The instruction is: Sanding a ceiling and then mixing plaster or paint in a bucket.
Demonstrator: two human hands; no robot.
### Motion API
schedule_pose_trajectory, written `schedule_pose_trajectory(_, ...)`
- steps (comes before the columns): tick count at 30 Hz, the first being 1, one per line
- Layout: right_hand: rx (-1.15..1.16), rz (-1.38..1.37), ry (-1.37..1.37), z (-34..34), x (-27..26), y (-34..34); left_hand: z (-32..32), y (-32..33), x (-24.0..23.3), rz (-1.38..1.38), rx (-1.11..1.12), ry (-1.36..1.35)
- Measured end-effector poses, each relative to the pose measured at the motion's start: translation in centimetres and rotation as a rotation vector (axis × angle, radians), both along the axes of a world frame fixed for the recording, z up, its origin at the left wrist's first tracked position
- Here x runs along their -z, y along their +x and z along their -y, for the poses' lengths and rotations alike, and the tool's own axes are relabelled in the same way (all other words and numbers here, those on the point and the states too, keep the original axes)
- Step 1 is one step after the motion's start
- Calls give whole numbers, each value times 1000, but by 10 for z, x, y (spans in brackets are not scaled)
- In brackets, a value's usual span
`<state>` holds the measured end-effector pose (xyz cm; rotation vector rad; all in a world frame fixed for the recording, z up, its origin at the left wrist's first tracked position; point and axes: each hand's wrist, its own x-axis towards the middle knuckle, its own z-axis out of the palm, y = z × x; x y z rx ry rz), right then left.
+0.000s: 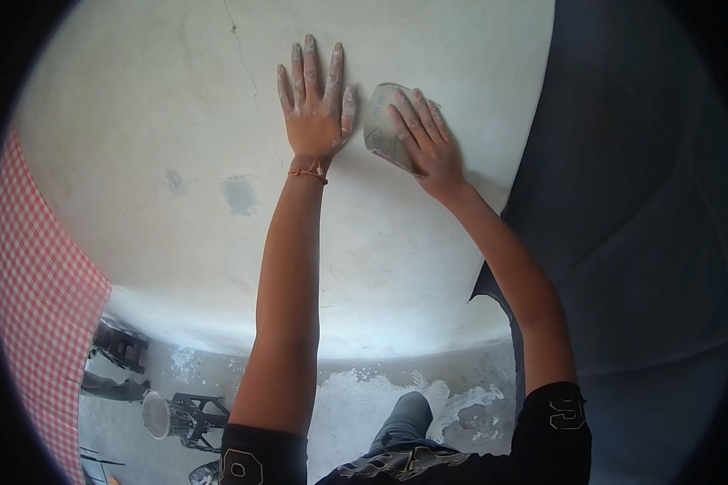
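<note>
My left hand [316, 106] lies flat on the pale wall [364, 242], its fingers spread and dusted with white powder, with nothing in it. A thin braided bracelet [308, 173] circles that wrist. To its right, my right hand [426, 136] presses a sheet of sandpaper [381, 115] against the same wall. The fingers lie over the sheet's right part, while its left part curls and shows faint marks. Grey patches [239, 195] mark the wall at lower left, and a thin crack [238, 45] runs down the wall left of my left hand.
A red-and-white checked cloth [42, 273] hangs at the left. Dark fabric [631, 212] covers the right side. Below, a white bucket [156, 414] is by a black plastic stool [200, 418], with another black stool [121, 347] behind. White splatters mark the floor [352, 394].
</note>
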<state>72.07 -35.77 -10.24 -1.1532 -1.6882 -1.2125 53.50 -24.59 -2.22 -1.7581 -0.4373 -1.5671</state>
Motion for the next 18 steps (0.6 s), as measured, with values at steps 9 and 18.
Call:
schedule_pose_trajectory(9,135,434,-43,-13,-49,13,-3,0,0,-19,-4,-30)
schedule_pose_trajectory(18,-23,403,-51,-16,-40,8,-3,-4,4,-40,7,-67)
